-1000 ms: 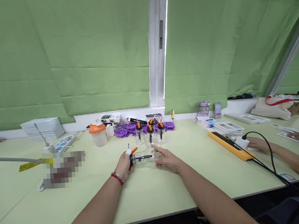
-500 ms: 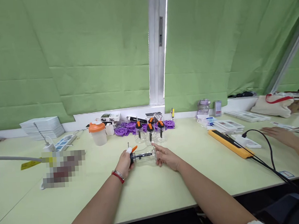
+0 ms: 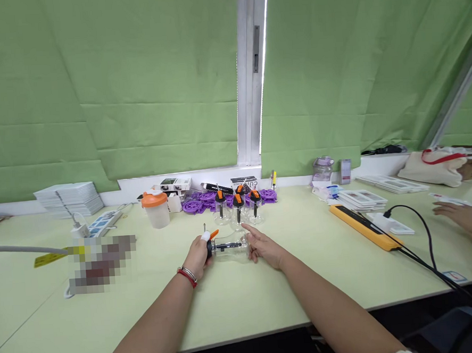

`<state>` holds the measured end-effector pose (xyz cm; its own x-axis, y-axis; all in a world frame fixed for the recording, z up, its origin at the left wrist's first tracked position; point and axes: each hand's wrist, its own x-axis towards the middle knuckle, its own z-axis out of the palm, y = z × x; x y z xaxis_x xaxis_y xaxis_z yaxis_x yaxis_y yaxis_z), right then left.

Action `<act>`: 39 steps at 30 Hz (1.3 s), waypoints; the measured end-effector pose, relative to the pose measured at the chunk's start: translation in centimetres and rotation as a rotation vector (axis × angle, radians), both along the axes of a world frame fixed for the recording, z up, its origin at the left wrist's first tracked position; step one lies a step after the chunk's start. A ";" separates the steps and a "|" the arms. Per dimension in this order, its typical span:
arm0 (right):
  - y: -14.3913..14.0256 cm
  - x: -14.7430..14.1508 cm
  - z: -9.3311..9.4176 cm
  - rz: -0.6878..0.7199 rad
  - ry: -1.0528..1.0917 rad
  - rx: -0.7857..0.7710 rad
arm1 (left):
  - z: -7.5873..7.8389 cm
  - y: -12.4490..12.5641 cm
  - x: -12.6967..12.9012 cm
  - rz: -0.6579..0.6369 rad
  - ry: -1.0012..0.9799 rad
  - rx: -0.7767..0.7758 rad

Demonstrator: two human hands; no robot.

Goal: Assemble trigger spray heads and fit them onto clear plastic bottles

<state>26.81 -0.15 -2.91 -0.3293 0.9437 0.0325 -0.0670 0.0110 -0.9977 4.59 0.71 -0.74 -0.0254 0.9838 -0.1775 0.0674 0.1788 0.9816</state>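
Lying on its side on the bench (image 3: 236,304), just in front of three upright bottles of the same kind (image 3: 238,212), a small clear bottle (image 3: 233,248) with a black cap and orange lever. Pinched at the cap end by the left hand (image 3: 198,255), fingers curled round the black collar, one fingertip wrapped in white. Steadied at the base end by the right hand (image 3: 264,247), fingers loosely spread along the glass, touching it rather than closed round it. Best kept low over the bench, with the body held still from the right and any turning done only at the cap from the left, wrist relaxed, so the long stem inside stays straight. Probably threaded or pressed on, though too small here to tell which. Worth keeping the orange lever clear of the thumb. Elbows in, away from the orange-lidded cup (image 3: 155,209) on the left and the purple parts (image 3: 205,200) behind. Off to the far right, another person's hand (image 3: 460,216), well apart.
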 end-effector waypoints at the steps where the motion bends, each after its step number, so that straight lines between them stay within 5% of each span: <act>1: -0.2 0.2 0.2 0.033 0.016 0.013 | 0.0 0.0 0.0 -0.002 -0.001 -0.004; 12: 1.1 -0.5 -1.2 -0.015 -0.106 -0.012 | -0.2 -0.2 0.2 -0.005 0.000 0.025; 19: 0.0 0.2 -0.1 0.036 0.034 -0.010 | -0.3 0.1 -0.1 -0.009 -0.011 0.016; 28: 1.1 -0.4 -1.2 -0.018 -0.111 -0.018 | -0.4 0.0 0.0 -0.027 -0.005 0.026; 39: 0.2 0.1 -0.1 0.040 -0.026 0.008 | -0.2 0.0 0.0 0.003 -0.011 0.003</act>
